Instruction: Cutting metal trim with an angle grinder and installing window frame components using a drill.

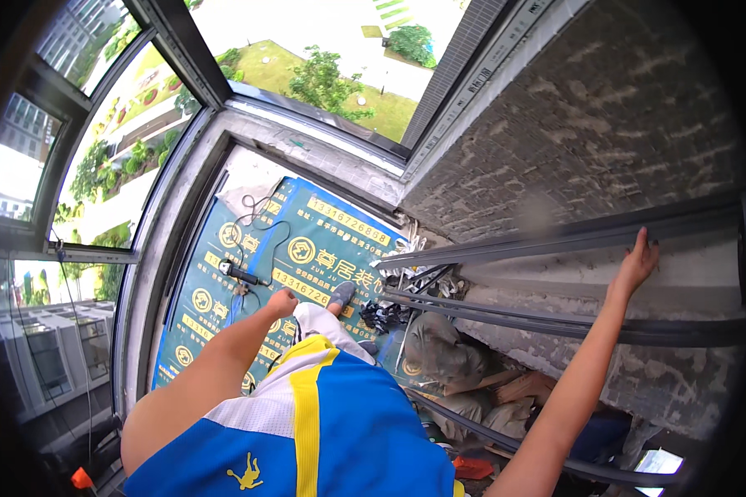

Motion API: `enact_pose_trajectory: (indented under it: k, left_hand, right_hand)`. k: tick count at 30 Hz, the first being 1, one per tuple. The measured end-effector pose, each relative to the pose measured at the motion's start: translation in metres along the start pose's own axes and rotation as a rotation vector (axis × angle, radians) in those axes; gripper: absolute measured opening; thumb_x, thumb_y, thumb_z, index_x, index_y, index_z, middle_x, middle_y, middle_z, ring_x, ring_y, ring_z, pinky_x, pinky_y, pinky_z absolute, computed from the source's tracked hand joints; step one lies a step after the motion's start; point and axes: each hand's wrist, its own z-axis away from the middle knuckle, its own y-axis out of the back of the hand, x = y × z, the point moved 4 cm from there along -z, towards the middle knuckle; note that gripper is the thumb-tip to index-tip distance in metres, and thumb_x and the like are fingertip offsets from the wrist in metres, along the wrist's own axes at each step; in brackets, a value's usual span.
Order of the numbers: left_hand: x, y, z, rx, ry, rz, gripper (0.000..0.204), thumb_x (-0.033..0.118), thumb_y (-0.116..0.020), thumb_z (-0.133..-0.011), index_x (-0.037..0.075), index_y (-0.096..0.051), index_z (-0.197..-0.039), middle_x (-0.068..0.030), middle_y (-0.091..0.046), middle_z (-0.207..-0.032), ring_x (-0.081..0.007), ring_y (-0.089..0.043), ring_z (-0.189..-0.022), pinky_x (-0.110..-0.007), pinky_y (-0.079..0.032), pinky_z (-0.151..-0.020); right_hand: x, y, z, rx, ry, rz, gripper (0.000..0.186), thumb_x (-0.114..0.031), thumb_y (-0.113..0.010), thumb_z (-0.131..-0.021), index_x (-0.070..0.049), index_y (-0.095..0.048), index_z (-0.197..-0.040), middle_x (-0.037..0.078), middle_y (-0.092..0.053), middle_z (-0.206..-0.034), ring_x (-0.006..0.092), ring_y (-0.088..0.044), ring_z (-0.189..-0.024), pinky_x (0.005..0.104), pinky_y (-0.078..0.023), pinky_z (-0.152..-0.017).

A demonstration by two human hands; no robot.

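Note:
My right hand (637, 262) reaches out to the right and rests its fingers on a long dark metal rail (555, 238) that runs along the rough grey wall. My left hand (283, 302) hangs low in front of my body with the fingers curled and nothing visible in it. Below it a blue floor covering (307, 240) with yellow print lies on the floor, and a power tool with a black cord (239, 273) lies on that covering. My foot in a grey shoe (341, 295) stands just right of the left hand.
A second dark rail (572, 327) crosses the wall lower down. Black metal parts (385, 315), grey sacks (439, 352) and wood scraps (514, 385) pile at the wall's foot. Dark window frames (182, 50) enclose glass at left and top, overlooking gardens far below.

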Motion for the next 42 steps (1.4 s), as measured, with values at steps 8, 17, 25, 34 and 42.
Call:
enact_pose_trajectory:
  k: [8,17,25,34,42]
  left_hand:
    - [-0.085,0.012,0.004,0.008,0.231,0.164,0.033,0.028,-0.065,-0.086,0.003,-0.075,-0.106,-0.0229,-0.075,-0.109,-0.0373,-0.071,-0.105,-0.044,-0.056,-0.093]
    - [-0.01,0.005,-0.024,-0.036,0.057,0.301,0.037,0.03,-0.066,-0.087,0.003,-0.074,-0.112,-0.0238,-0.074,-0.112,-0.0395,-0.07,-0.108,-0.044,-0.054,-0.097]
    - [-0.003,0.019,-0.032,-0.039,0.017,0.351,0.038,0.031,-0.068,-0.088,0.003,-0.074,-0.112,-0.0247,-0.073,-0.114,-0.0395,-0.068,-0.111,-0.044,-0.053,-0.098]
    - [-0.076,0.012,-0.024,0.005,0.236,0.313,0.032,0.029,-0.068,-0.088,0.003,-0.073,-0.107,-0.0222,-0.075,-0.105,-0.0374,-0.071,-0.103,-0.044,-0.055,-0.092]
    - [-0.081,-0.013,-0.026,0.007,0.168,0.379,0.031,0.026,-0.068,-0.09,0.001,-0.072,-0.109,-0.0175,-0.073,-0.091,-0.0279,-0.07,-0.081,-0.039,-0.056,-0.072]
  right_hand:
    - [0.015,-0.01,-0.001,0.072,-0.008,0.047,0.063,-0.053,-0.045,-0.109,-0.003,-0.047,-0.147,0.015,-0.052,-0.146,0.0274,-0.055,-0.126,0.0411,-0.05,-0.099]
    - [0.035,-0.001,-0.025,0.1,0.088,0.314,0.063,-0.051,-0.051,-0.108,0.01,-0.054,-0.127,0.018,-0.062,-0.121,0.0247,-0.059,-0.105,0.0338,-0.046,-0.095]
    - [0.024,-0.012,-0.014,0.142,0.012,0.198,0.063,-0.056,-0.064,-0.1,0.004,-0.062,-0.121,0.011,-0.065,-0.115,0.021,-0.061,-0.1,0.0323,-0.047,-0.091]
    - [0.019,-0.032,-0.018,-0.009,-0.052,-0.052,0.068,-0.04,-0.078,-0.094,0.01,-0.057,-0.135,0.015,-0.062,-0.138,0.0206,-0.06,-0.122,0.0346,-0.046,-0.104]
    - [0.055,-0.013,-0.036,0.137,-0.106,0.22,0.09,-0.062,-0.068,-0.094,0.02,-0.056,-0.129,0.023,-0.062,-0.135,0.0245,-0.061,-0.118,0.0357,-0.048,-0.102]
